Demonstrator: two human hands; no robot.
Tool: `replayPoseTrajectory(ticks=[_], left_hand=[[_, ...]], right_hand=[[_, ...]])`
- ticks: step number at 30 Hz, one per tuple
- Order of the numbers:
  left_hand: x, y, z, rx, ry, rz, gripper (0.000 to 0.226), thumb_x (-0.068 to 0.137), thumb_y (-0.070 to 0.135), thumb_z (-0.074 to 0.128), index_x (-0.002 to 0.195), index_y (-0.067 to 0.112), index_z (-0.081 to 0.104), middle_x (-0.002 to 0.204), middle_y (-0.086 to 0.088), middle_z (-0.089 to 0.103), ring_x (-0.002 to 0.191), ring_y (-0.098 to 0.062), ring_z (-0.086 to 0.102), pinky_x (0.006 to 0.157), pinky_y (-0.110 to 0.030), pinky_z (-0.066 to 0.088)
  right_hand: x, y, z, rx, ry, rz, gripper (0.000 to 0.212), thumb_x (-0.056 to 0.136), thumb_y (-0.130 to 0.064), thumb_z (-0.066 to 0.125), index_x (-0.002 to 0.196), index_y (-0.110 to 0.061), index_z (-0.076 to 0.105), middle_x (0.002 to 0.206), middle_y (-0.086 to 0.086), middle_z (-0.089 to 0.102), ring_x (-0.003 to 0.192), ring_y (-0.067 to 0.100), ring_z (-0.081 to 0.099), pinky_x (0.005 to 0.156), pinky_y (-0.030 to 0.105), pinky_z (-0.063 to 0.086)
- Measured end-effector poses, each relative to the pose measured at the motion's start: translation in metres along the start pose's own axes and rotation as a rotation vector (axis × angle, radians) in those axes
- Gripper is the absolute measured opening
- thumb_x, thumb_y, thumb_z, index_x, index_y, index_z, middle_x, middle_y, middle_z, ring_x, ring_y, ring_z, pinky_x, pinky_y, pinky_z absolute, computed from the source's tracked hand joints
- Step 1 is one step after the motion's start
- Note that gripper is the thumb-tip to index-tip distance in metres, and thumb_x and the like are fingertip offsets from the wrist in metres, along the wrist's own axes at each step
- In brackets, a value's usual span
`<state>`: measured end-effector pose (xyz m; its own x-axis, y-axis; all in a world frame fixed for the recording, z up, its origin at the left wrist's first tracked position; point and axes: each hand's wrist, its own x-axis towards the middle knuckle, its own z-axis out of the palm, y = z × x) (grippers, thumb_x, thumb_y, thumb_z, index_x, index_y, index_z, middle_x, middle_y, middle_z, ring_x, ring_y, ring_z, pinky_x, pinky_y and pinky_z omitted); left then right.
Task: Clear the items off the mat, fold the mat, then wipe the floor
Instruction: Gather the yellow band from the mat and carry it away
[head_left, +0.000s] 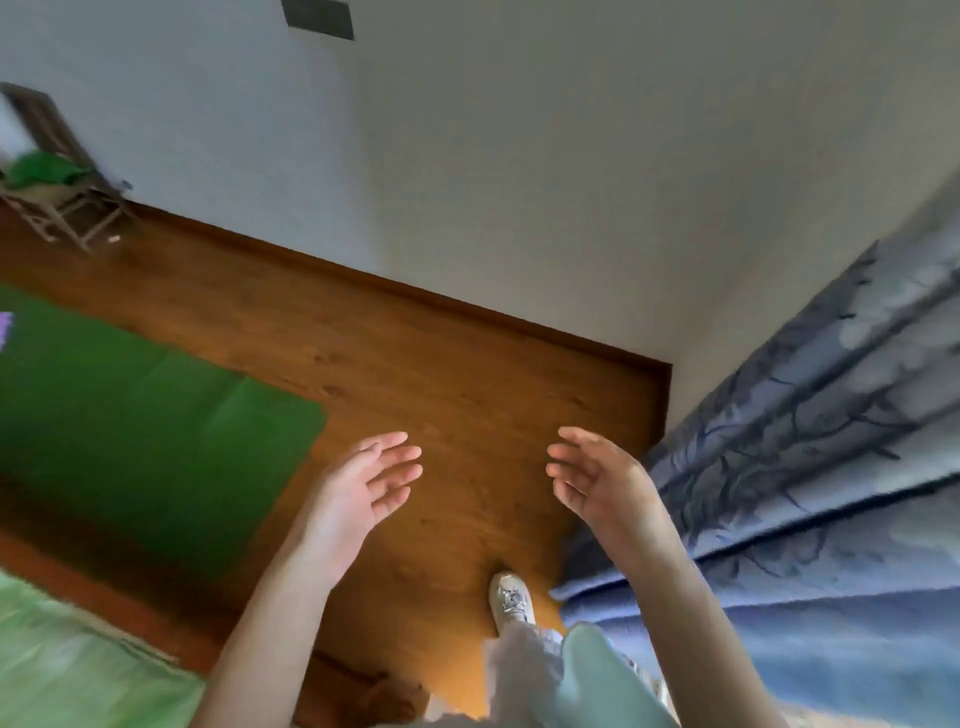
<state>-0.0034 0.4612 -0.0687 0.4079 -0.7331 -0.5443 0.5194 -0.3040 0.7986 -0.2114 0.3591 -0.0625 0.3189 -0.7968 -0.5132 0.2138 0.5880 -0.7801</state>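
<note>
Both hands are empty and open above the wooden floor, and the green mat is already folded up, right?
Not quite. In the head view the left hand and right hand are empty and open above the wooden floor, but the green mat lies spread flat, not folded.

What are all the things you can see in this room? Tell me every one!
mat: one, green, flat on the floor at left
purple thing: one, on the mat at the left edge, mostly cut off
floor: brown wood
curtain: one, blue with dark branches, right side
chair: one, far left corner, green cloth on it
wall: white, behind
bedding: light green, bottom left, blurred
shoe: one, white, on the floor
left hand: open, empty
right hand: open, empty
</note>
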Motion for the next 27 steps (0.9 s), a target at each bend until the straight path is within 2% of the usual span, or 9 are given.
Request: replayPoseTrajectory(ticks=[5,8,11,17,18,20,23,25,27], left_hand=[[0.05,0.042,0.022,-0.71,0.201,0.027,0.035,0.099,0.013,0.034,0.133,0.007,0.044,0.131,-0.016,0.055,0.126,-0.03,0.046,0.103,-0.041,0.036],[0.074,0.054,0.027,-0.476,0.191,0.026,0.028,0.098,0.02,0.038,0.114,0.013,0.06,0.095,-0.002,0.071,0.092,-0.016,0.065,0.084,-0.034,0.044],[0.088,0.056,0.024,-0.312,0.24,0.096,0.027,0.098,0.02,0.036,0.102,0.014,0.062,0.09,-0.001,0.071,0.077,-0.013,0.068,0.081,-0.034,0.044],[0.12,0.064,0.013,-0.408,0.309,0.077,0.023,0.093,0.023,0.042,0.102,0.013,0.061,0.09,-0.004,0.071,0.072,-0.012,0.068,0.069,-0.03,0.049],[0.127,0.068,0.008,-0.445,0.319,0.075,0.023,0.086,0.028,0.054,0.1,0.013,0.062,0.088,-0.003,0.071,0.071,-0.012,0.069,0.066,-0.029,0.051],[0.143,0.078,-0.002,-0.498,0.329,0.084,0.062,0.047,0.043,0.084,0.097,0.012,0.064,0.086,-0.003,0.073,0.071,-0.013,0.07,0.061,-0.026,0.055],[0.177,0.095,-0.023,-0.512,0.326,0.13,0.087,0.011,0.043,0.091,0.09,0.012,0.071,0.085,-0.004,0.073,0.069,-0.014,0.07,0.056,-0.023,0.056],[0.201,0.117,-0.033,-0.519,0.334,0.129,0.068,0.025,0.042,0.09,0.084,0.014,0.074,0.085,-0.004,0.073,0.068,-0.013,0.069,0.059,-0.023,0.055],[0.228,0.14,-0.043,-0.529,0.356,0.13,0.033,0.069,0.035,0.071,0.093,0.013,0.067,0.085,-0.003,0.072,0.068,-0.012,0.069,0.068,-0.028,0.05]], right_hand=[[0.075,-0.063,0.023,-0.127,-0.111,0.015,0.021,0.097,-0.017,0.046,0.097,-0.012,0.066,0.082,0.006,0.069,0.077,0.018,0.065,0.071,0.028,0.051],[0.116,-0.092,0.038,-0.159,-0.125,0.065,0.018,0.096,-0.014,0.048,0.1,-0.01,0.065,0.086,0.008,0.067,0.082,0.02,0.064,0.072,0.028,0.05],[0.15,-0.107,0.054,-0.188,-0.162,0.103,0.018,0.096,-0.014,0.047,0.098,-0.011,0.064,0.087,0.009,0.066,0.083,0.02,0.064,0.072,0.028,0.05],[0.211,-0.114,0.091,-0.265,-0.253,0.172,0.019,0.095,-0.016,0.049,0.101,-0.011,0.066,0.091,0.009,0.068,0.084,0.021,0.065,0.071,0.028,0.052],[0.222,-0.114,0.099,-0.275,-0.268,0.183,0.019,0.095,-0.016,0.05,0.102,-0.01,0.066,0.091,0.01,0.068,0.084,0.021,0.065,0.071,0.028,0.052],[0.243,-0.115,0.117,-0.29,-0.307,0.201,0.019,0.095,-0.015,0.049,0.103,-0.009,0.065,0.09,0.01,0.068,0.082,0.021,0.065,0.071,0.028,0.052],[0.279,-0.115,0.149,-0.302,-0.352,0.214,0.019,0.095,-0.015,0.049,0.104,-0.009,0.065,0.088,0.009,0.068,0.081,0.02,0.065,0.071,0.028,0.052],[0.305,-0.114,0.177,-0.314,-0.375,0.216,0.019,0.095,-0.016,0.049,0.105,-0.008,0.065,0.089,0.01,0.067,0.081,0.02,0.065,0.072,0.028,0.052],[0.331,-0.115,0.208,-0.331,-0.395,0.219,0.019,0.095,-0.015,0.049,0.105,-0.009,0.065,0.09,0.01,0.067,0.082,0.02,0.065,0.072,0.029,0.052]])
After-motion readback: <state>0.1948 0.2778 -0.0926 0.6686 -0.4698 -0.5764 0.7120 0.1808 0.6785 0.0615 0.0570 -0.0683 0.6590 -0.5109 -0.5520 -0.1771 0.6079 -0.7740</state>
